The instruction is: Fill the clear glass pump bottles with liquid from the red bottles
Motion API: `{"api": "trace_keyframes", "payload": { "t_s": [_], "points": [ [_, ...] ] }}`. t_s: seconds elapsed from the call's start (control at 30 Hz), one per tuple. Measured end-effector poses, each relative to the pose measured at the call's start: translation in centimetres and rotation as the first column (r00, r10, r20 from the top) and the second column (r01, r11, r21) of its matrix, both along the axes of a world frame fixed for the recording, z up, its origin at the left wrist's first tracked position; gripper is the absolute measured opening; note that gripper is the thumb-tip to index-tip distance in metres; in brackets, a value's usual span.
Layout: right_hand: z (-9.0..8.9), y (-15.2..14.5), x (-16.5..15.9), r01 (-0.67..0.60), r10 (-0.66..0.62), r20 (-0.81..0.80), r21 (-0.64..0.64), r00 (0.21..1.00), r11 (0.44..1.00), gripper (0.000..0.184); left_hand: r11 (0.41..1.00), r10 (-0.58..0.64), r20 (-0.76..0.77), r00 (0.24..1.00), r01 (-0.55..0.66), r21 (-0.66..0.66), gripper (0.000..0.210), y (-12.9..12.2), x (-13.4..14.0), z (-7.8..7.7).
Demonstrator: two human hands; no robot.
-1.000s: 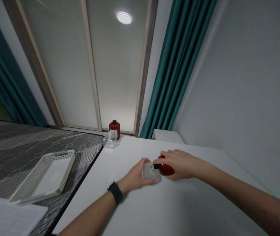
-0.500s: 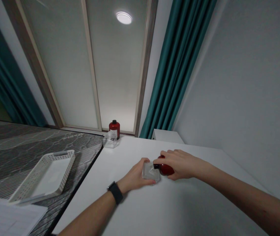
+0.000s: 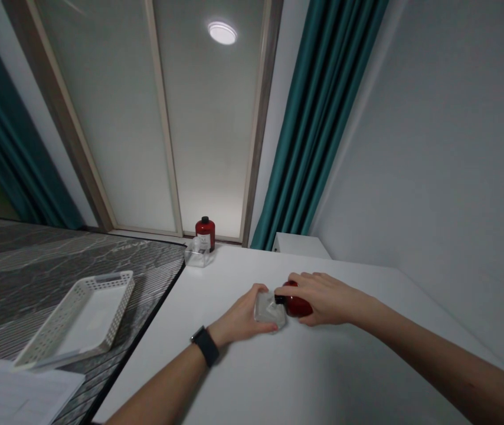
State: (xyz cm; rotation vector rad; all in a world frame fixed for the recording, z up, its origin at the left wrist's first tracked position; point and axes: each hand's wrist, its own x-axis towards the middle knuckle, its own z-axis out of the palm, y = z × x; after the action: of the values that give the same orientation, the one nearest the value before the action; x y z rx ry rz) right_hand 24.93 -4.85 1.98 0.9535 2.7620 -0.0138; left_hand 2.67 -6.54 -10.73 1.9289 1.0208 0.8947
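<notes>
The left hand (image 3: 245, 313) grips a small clear box (image 3: 264, 310) from its 9 o'clock side, thumb and fingers spread round the walls, apparently to steady it while leaving the opposite side free. At 3 o'clock of the box, the right hand (image 3: 320, 298) is wrapped over a red bottle (image 3: 300, 306), one finger reaching along to its black top (image 3: 280, 299). The bottle is tipped over, its top pointing to 9 o'clock at the box; the low grip seems chosen to control that tilt. What the box contains, I cannot tell.

Both are over a smooth white table (image 3: 278, 378). Taking the box as the dial's centre, a second red bottle (image 3: 205, 230) stands upright at 11 o'clock near the far edge, just behind another clear container (image 3: 195, 258), perhaps kept there out of the working space. At 9 o'clock, a perforated white basket (image 3: 123, 308) rests on a grey patterned surface (image 3: 159, 260), with papers (image 3: 22, 389) toward 8.

Beyond, frosted door panels (image 3: 208, 130) rise between 11 and 12, a teal curtain (image 3: 296, 118) at 12, and a pale wall (image 3: 447, 147) toward 2.
</notes>
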Motion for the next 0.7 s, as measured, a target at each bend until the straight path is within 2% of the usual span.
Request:
{"api": "trace_keyframes", "payload": {
  "t_s": [0.37,0.57,0.7],
  "points": [
    [-1.8,-0.7,0.6,0.074,-0.094,-0.247,-0.090,0.964,0.993,0.061,1.000,-0.013,-0.089,0.996,0.014,0.017,0.062,0.3,-0.6,0.4],
    [-4.4,-0.8,1.6,0.151,-0.214,-0.439,-0.175,0.872,0.973,0.065,1.000,0.013,-0.112,0.994,-0.012,0.013,0.060,0.4,-0.7,0.4],
    [-6.3,-0.7,2.0,0.175,-0.251,-0.546,-0.187,0.799,0.967,0.067,1.000,0.024,-0.110,0.994,-0.024,0.007,0.062,0.5,-0.6,0.3]
  ]
}}
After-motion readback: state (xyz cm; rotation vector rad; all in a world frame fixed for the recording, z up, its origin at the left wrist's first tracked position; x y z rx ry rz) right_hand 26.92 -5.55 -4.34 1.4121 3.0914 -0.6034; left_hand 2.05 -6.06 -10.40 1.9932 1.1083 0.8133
